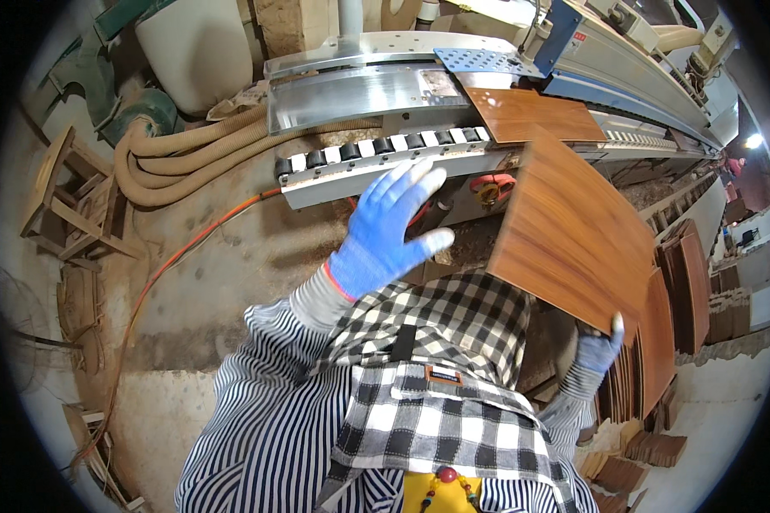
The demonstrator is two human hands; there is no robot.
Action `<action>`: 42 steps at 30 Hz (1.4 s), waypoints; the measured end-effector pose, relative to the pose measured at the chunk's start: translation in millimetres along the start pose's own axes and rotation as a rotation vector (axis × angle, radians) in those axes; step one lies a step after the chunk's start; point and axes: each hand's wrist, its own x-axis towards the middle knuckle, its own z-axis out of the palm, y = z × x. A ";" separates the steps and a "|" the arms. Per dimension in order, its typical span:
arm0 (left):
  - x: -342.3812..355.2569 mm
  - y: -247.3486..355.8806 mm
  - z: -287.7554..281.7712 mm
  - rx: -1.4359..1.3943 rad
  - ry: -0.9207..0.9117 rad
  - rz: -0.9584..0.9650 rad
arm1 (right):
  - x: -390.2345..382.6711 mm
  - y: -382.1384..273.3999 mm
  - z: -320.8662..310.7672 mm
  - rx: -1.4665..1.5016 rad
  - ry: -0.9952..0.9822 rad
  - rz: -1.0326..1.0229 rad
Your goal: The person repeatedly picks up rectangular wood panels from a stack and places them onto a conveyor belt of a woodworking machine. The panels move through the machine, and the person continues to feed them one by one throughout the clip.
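My left hand point(389, 224), in a blue glove with white fingertips, is raised in front of the roller rail point(385, 154). Its fingers are spread and nothing is in them. At the right, my right hand point(599, 346), gloved too, grips the near lower edge of a wood-grain panel point(573, 227). The thumb shows on the panel's face; the other fingers are hidden behind it. The panel is tilted up in the air. Beyond it, a second wood-grain panel point(535, 115) lies on the machine beside the blue perforated plate point(488, 61).
Stacked panels point(654, 342) lean at my right. The long edge-processing machine point(342, 98) runs across in front, with ribbed hoses point(188, 154) at its left end. An orange cable point(175, 256) crosses the floor, and a wooden stool point(73, 197) stands far left.
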 end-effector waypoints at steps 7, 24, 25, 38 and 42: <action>-44.0 1.3 -33.3 0.267 -0.068 -0.052 | 15.2 91.4 163.5 -0.175 -0.336 0.394; -17.3 -126.0 -26.3 0.556 0.100 -0.294 | 48.1 113.1 109.6 -0.113 -0.315 0.462; -26.0 -127.4 -24.4 0.529 0.123 -0.324 | 46.1 109.3 98.8 -0.102 -0.242 0.421; -28.7 -140.1 -17.5 0.458 0.070 -0.331 | 70.2 -6.2 -68.3 -0.978 0.130 -0.266; -18.6 -144.1 -11.7 0.398 0.037 -0.318 | 82.7 -56.0 -81.4 -2.156 0.023 -0.788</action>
